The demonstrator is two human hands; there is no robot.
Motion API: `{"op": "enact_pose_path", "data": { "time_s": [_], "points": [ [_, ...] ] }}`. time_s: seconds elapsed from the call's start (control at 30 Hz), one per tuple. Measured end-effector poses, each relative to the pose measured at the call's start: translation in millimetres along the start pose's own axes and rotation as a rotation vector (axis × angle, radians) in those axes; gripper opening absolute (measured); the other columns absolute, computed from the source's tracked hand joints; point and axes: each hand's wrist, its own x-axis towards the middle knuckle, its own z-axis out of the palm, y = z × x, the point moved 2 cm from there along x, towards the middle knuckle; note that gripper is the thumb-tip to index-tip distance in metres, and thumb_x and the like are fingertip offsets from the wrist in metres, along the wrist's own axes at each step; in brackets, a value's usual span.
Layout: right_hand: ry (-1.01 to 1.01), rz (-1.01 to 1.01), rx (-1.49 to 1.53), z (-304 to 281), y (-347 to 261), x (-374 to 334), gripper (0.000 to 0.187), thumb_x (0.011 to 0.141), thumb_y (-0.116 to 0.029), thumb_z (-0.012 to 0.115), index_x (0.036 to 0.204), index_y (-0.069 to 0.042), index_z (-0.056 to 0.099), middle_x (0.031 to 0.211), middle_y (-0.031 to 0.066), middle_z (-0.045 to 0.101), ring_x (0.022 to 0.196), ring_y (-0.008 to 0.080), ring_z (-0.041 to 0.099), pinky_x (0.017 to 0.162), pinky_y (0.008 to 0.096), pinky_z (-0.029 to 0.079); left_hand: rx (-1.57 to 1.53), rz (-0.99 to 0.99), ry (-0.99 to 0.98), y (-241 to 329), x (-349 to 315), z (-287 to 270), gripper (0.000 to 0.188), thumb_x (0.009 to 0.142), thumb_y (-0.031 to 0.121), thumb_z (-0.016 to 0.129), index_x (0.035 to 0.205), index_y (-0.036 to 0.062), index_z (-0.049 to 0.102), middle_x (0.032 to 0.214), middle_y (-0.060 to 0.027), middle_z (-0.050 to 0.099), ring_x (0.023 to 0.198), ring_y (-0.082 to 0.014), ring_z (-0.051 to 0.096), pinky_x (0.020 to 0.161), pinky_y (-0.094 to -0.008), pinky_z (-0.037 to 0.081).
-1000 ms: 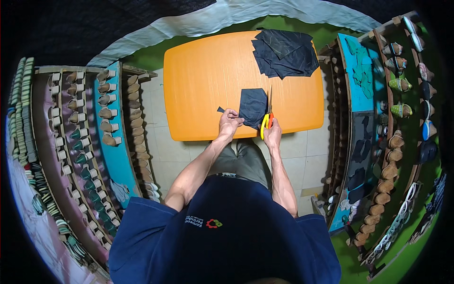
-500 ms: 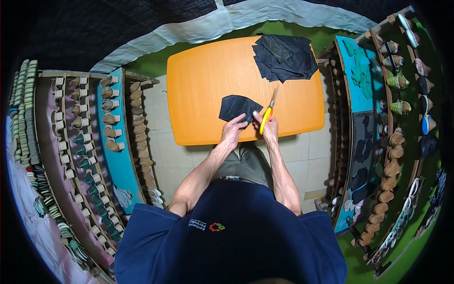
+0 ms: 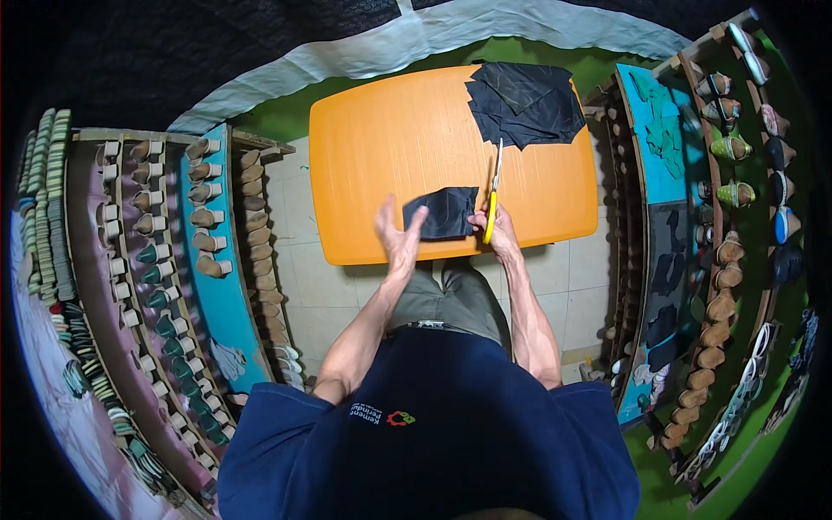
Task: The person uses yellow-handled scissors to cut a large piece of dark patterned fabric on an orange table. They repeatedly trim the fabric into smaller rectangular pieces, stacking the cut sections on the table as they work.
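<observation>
Over the front of the orange table, a black piece of cloth-like material (image 3: 446,214) spans the gap between my hands. My left hand (image 3: 399,243) is open at its left edge, fingers spread and a little blurred, the thumb in front of the piece. Yellow-handled scissors (image 3: 492,208) are in my right hand (image 3: 498,230), blades pointing away toward the back of the table. The right thumb and fingertips also meet the right edge of the piece. Beyond the scissor tips lies a pile of similar black pieces (image 3: 529,104).
The orange table (image 3: 373,139) stands before me on a tiled floor. Racks of brown shoe lasts (image 3: 253,217) line the left side. On the right, more racks hold lasts (image 3: 719,308), shoes (image 3: 732,195) and a turquoise board (image 3: 652,130) with green scraps.
My left hand has shifted left and its fingers have spread. The black piece now looks squarer and flatter. The scissors have swung more upright, still in my right hand.
</observation>
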Motion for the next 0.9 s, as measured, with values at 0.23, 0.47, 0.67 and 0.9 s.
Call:
{"op": "enact_pose_path", "data": {
  "time_s": [0.23,0.47,0.67,0.9],
  "points": [
    [-0.222,0.033,-0.091,11.5,-47.7,-8.3,0.036,0.077,-0.010,0.075,0.104,-0.010,0.051,0.082,0.0000,0.058,0.075,0.0097,0.056,0.070,0.0236,0.043,-0.295,-0.148,-0.962,36.3,60.5,4.4,0.079,0.076,0.045,0.085,0.135,-0.0012,0.058,0.135,-0.0151,0.061,0.124,-0.0276,0.056,0.110,-0.0395,0.040],
    [-0.175,-0.015,-0.072,8.6,-45.8,-14.6,0.035,0.082,-0.012,0.077,0.107,-0.009,0.052,0.088,0.0016,0.060,0.084,0.0105,0.059,0.075,0.0248,0.046,-0.491,-0.444,-1.194,45.6,51.6,10.5,0.030,0.086,0.017,0.080,0.109,0.0014,0.072,0.102,-0.0079,0.075,0.087,-0.0149,0.071,0.082,-0.0284,0.057],
    [-0.200,-0.063,-0.265,7.2,-42.2,-19.9,0.044,0.079,-0.015,0.086,0.105,-0.010,0.051,0.083,0.0004,0.060,0.076,0.0097,0.059,0.067,0.0233,0.046,-0.457,-0.172,-1.028,48.4,50.9,11.3,0.054,0.086,0.017,0.080,0.132,0.0005,0.059,0.116,-0.0103,0.071,0.101,-0.0182,0.069,0.091,-0.0318,0.055],
    [-0.085,-0.060,-0.137,17.9,-35.7,-29.1,0.044,0.078,-0.009,0.087,0.100,-0.009,0.049,0.080,0.0024,0.061,0.071,0.0109,0.062,0.063,0.0249,0.051,-0.416,-0.124,-1.190,58.3,49.2,-16.3,0.059,0.085,0.011,0.078,0.140,0.0065,0.058,0.128,-0.0116,0.067,0.115,-0.0203,0.063,0.109,-0.0326,0.043]
  ]
}}
